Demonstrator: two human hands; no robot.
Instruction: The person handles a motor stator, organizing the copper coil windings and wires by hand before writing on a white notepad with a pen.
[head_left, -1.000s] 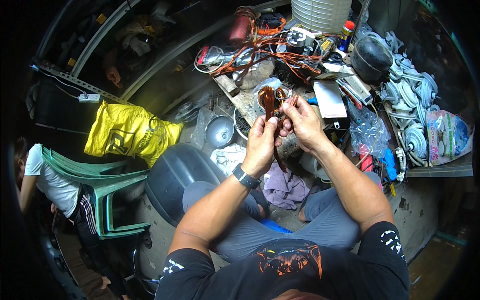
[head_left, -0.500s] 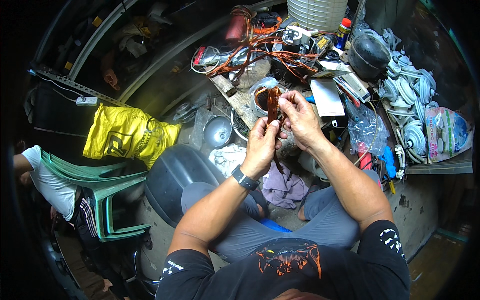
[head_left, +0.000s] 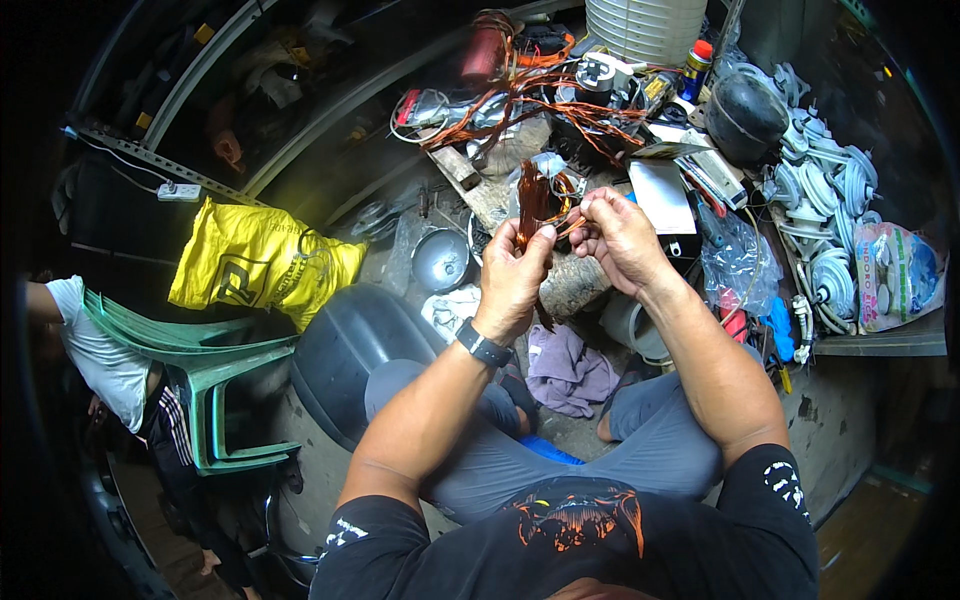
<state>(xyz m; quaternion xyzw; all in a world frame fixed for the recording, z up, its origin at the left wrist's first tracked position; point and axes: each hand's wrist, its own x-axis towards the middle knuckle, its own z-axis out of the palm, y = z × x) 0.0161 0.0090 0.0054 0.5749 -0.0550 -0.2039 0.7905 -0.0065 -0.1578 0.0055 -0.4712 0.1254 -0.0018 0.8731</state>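
Observation:
A flat bundle of reddish-brown copper wire [head_left: 530, 200] stands upright in my left hand [head_left: 513, 275], clamped between thumb and fingers, its lower end poking out below the hand. My right hand [head_left: 622, 238] is closed just to the right, its fingertips pinching thin copper wire that runs toward the bundle. Behind the hands, partly hidden, is a round part with shiny copper windings [head_left: 567, 190] and a piece of clear plastic at its top. Below the fingers lies a rough wooden block [head_left: 572, 285].
A metal bowl [head_left: 440, 260], a purple cloth [head_left: 570, 370] and a black casing [head_left: 360, 350] surround me. Orange wires [head_left: 570, 108] and a spray can [head_left: 694, 70] lie beyond; grey fan motors [head_left: 835, 190] are piled right. A yellow sack [head_left: 255, 260], green chairs [head_left: 205, 380] and another person [head_left: 110, 350] are left.
My hands have drawn apart: the left with the bundle went slightly left, the right slightly right and down. Copper wire now shows between them. The whole view has shifted a little.

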